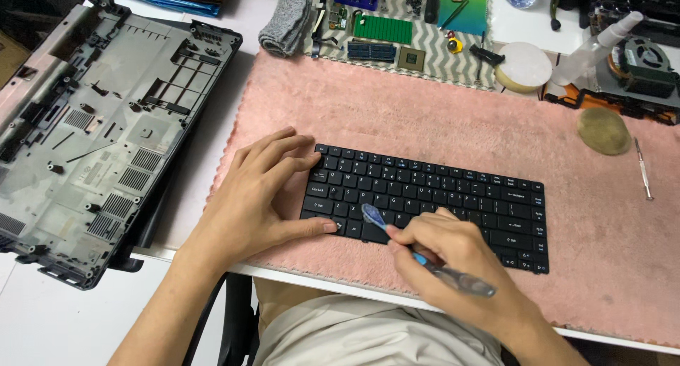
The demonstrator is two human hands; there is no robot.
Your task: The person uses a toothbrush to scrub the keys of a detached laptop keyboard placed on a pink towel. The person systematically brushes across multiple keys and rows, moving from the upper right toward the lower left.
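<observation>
At centre frame, on a fuzzy pink mat [439, 125]: flat black laptop keyboard [439, 196], matte plastic, low square keys. Right hand [453, 249] clenched around a clear-and-blue toothbrush [425, 256], bristles down on the lower left keys. Left hand [258, 196] spread flat, fingers relaxed, pinning the keyboard's left edge. Likely trouble: hard scrubbing could pop a keycap off or flex the thin panel; loosened pressure from the bracing hand would let it skid over the plush pile. At far left, a grey vented laptop shell [92, 132], ribbed hard plastic. Along the top, circuit parts on a zigzag cloth [439, 51].
</observation>
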